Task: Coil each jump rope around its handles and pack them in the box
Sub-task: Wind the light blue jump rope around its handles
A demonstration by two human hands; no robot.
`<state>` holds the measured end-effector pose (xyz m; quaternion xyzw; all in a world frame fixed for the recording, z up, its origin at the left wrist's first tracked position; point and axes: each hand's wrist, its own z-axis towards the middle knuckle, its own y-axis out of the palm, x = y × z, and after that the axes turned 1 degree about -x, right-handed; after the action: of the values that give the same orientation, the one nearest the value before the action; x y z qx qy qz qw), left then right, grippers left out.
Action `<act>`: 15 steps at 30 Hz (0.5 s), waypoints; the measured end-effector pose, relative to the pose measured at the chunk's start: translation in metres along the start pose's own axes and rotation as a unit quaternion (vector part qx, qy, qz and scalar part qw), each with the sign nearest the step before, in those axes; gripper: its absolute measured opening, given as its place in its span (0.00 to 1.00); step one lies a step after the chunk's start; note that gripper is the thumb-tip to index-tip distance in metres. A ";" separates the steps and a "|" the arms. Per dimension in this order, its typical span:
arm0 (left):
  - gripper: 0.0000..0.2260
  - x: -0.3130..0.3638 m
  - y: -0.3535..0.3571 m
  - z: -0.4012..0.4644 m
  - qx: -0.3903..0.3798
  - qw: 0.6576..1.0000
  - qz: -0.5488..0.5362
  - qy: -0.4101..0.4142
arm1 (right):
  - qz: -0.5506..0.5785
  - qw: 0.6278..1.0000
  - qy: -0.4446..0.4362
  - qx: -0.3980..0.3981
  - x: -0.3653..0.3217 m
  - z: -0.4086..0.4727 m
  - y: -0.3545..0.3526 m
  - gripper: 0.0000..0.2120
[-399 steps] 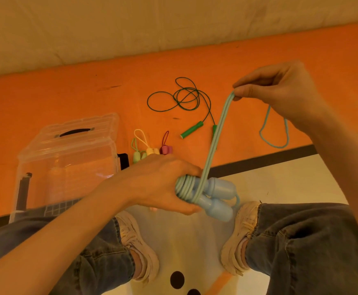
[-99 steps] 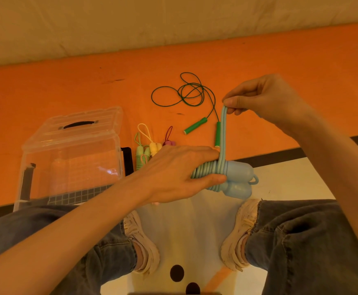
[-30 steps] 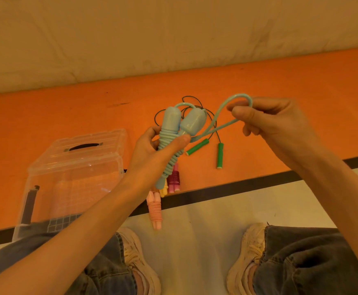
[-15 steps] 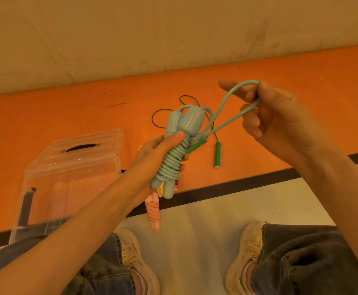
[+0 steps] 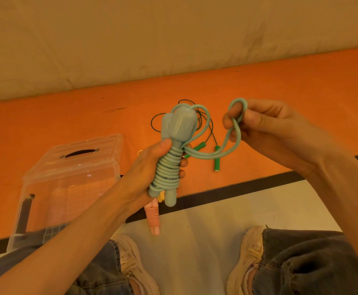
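Between hands [image 5: 195,145]: coiled blue rope [image 5: 169,167]

Below your left fingers [image 5: 181,167] the floor is crowded: a coiled pink rope [image 5: 153,218] and what looks like a yellow one, mostly hidden. Beyond them the green rope [image 5: 216,155] sprawls over the orange mat [image 5: 280,92]. Left of those fingers stands the clear box [image 5: 71,177], lid on. Between both hands hangs a loose blue loop [image 5: 212,154]. Under your right fingers [image 5: 252,118] the mat lies bare.
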<state>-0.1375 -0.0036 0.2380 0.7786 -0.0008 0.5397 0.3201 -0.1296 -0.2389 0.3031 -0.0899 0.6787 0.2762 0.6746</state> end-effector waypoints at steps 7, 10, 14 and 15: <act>0.29 0.001 0.001 0.002 0.008 1.000 0.010 0.020 | -0.168 0.984 0.047 0.020 -0.001 0.002 0.001 0.04; 0.26 0.002 0.003 0.001 0.014 1.000 0.017 0.014 | -0.230 0.971 0.065 0.023 0.002 0.004 0.006 0.02; 0.21 -0.002 0.008 -0.001 0.045 0.999 0.027 -0.010 | -0.286 0.953 0.090 0.043 0.008 0.007 0.007 0.03; 0.20 -0.003 0.009 -0.002 0.051 0.998 0.022 -0.016 | -0.289 0.952 0.093 0.044 0.008 0.007 0.008 0.03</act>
<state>-0.1434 -0.0105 0.2402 0.8023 0.0042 0.5336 0.2675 -0.1275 -0.2268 0.2976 -0.2779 0.6951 0.0292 0.6624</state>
